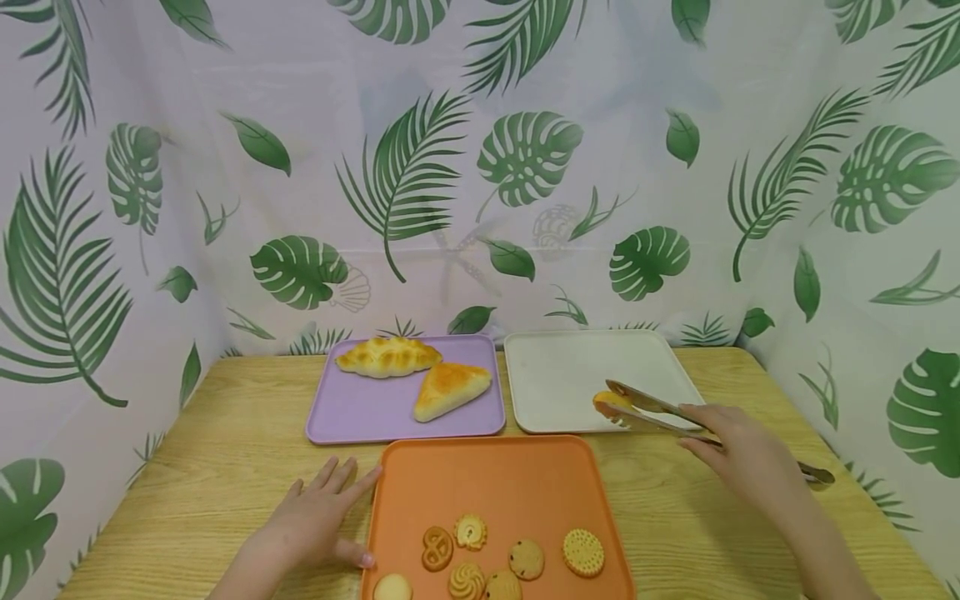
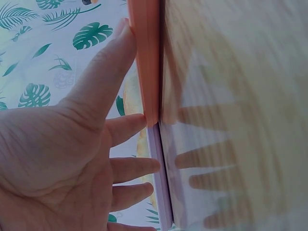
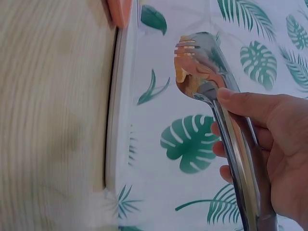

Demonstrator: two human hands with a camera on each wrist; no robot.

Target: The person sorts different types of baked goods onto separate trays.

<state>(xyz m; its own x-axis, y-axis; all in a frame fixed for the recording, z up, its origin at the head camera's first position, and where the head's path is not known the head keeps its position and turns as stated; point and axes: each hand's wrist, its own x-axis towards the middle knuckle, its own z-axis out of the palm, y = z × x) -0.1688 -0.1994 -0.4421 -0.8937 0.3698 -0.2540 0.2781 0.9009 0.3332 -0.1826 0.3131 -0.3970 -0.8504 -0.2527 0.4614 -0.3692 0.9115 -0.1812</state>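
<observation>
Orange-yellow pastry [image 1: 603, 399] in metal tongs [image 1: 651, 402], centre-right, up-left of the gripping right hand [image 1: 746, 454] (left hand [image 1: 317, 510] farther, fingers spread)!

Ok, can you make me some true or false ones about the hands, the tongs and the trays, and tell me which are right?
1. The right hand holds the metal tongs. True.

2. A pretzel-shaped cookie lies on the orange tray. True.

3. The metal tongs have nothing between their tips. False: a small yellow-orange piece is there.

4. The purple tray bears a long ridged bread and a triangular bread. True.

5. Both hands hold tongs. False: the left hand holds nothing and touches the orange tray's edge.
</observation>
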